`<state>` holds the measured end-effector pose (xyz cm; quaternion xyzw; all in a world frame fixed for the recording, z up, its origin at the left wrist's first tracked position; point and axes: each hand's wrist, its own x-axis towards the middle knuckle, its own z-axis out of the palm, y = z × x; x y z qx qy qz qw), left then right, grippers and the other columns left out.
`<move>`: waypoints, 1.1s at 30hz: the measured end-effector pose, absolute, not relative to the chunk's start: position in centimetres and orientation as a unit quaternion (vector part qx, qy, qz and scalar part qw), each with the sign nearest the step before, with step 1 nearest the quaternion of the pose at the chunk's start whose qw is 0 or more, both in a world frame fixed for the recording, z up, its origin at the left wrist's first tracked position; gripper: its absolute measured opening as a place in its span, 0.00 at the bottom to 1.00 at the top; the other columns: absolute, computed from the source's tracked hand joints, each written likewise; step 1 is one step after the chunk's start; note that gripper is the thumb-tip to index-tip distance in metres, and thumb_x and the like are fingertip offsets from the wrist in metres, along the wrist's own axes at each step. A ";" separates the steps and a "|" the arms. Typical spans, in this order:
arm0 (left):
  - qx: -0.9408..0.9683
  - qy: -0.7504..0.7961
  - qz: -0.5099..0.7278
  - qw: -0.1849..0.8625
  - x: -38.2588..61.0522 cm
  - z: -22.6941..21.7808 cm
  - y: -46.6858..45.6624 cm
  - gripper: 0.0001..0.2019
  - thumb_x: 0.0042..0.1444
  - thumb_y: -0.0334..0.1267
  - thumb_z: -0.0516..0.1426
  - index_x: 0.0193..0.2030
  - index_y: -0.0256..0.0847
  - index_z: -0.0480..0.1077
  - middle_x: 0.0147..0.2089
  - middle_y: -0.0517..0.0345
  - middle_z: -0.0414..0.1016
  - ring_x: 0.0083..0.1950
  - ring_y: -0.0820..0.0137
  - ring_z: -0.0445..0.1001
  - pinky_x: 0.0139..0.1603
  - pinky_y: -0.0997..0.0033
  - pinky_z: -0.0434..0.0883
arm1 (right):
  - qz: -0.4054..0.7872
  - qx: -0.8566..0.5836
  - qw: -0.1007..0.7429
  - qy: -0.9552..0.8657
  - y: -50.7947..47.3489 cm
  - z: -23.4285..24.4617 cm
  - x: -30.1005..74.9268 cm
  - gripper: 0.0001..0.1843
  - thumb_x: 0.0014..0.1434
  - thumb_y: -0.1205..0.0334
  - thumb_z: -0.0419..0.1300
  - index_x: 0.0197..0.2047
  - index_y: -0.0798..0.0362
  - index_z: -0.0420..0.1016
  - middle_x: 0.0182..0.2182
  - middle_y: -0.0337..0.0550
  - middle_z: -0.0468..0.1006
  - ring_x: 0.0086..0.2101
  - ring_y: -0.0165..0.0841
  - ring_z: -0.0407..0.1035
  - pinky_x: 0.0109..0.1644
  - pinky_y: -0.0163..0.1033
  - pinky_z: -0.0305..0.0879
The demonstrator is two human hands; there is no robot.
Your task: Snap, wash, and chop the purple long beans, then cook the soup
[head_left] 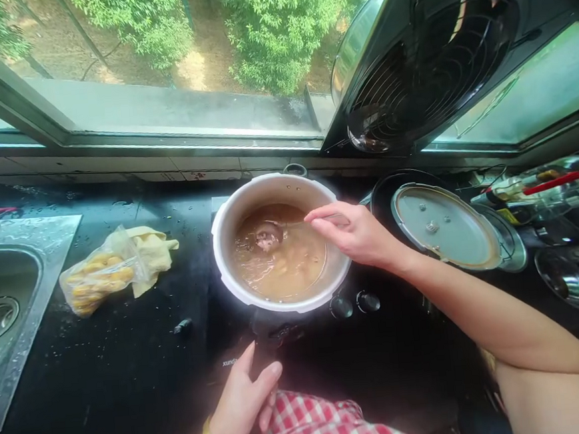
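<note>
A white pot [224, 249] of brown soup stands on a black stove top in the middle of the counter. My right hand [358, 233] reaches over its right rim, fingers closed on the handle of a ladle [269, 234] whose bowl dips into the soup. Low in the view, my left hand [244, 401] rests on the front edge of the counter with its fingers loosely stretched and nothing in it. A gold bangle sits on that wrist.
A steel sink [6, 306] lies at the left. A plastic bag of yellow food [96, 275] and a yellow cloth [154, 251] lie left of the pot. A pot lid [443, 225] rests to the right, with utensils beyond. Stove knobs [354, 303] sit below the pot.
</note>
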<state>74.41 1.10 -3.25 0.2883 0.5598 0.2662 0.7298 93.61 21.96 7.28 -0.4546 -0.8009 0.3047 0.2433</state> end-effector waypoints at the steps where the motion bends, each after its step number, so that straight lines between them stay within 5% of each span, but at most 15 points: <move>1: 0.293 0.558 0.264 0.730 74.4 -3.3 1.1 0.20 0.54 0.53 0.52 0.43 0.39 0.54 0.17 0.66 0.64 0.12 0.81 0.55 0.18 0.79 0.58 | 0.265 -0.431 0.250 -0.825 22.0 7.0 93.6 0.12 0.58 0.60 0.54 0.41 0.53 0.76 0.36 0.44 0.77 0.35 0.32 0.70 0.40 0.37 0.66; 10: 0.360 0.565 0.260 0.696 72.1 -3.6 1.2 0.21 0.52 0.54 0.53 0.42 0.38 0.65 0.29 0.55 0.70 0.26 0.71 0.68 0.29 0.71 0.69 | 0.109 -0.373 0.163 -0.907 23.0 5.0 92.7 0.12 0.59 0.64 0.52 0.42 0.56 0.75 0.34 0.47 0.77 0.35 0.35 0.67 0.41 0.40 0.63; 21: 0.338 0.671 0.326 0.573 65.7 -5.4 -0.4 0.24 0.54 0.52 0.52 0.52 0.38 0.64 0.32 0.56 0.69 0.32 0.69 0.68 0.37 0.69 0.70 | 0.330 -0.456 0.120 -0.818 21.5 6.0 91.3 0.13 0.56 0.66 0.53 0.40 0.55 0.77 0.25 0.40 0.76 0.29 0.31 0.69 0.37 0.35 0.63; 27: 0.356 0.706 0.328 0.517 64.4 -5.3 -0.5 0.24 0.52 0.53 0.54 0.50 0.38 0.66 0.33 0.56 0.70 0.34 0.68 0.70 0.37 0.69 0.71 | 0.510 -0.503 0.145 -0.683 21.3 6.3 91.4 0.11 0.54 0.63 0.56 0.37 0.57 0.77 0.27 0.42 0.78 0.30 0.31 0.72 0.36 0.33 0.66; 33: 0.367 0.732 0.340 0.462 64.0 -4.7 0.2 0.21 0.50 0.51 0.56 0.45 0.38 0.68 0.33 0.56 0.70 0.35 0.68 0.70 0.37 0.70 0.71 | 0.570 -0.500 0.225 -0.612 21.0 6.9 93.0 0.11 0.52 0.60 0.60 0.37 0.58 0.77 0.29 0.44 0.78 0.31 0.32 0.73 0.37 0.35 0.69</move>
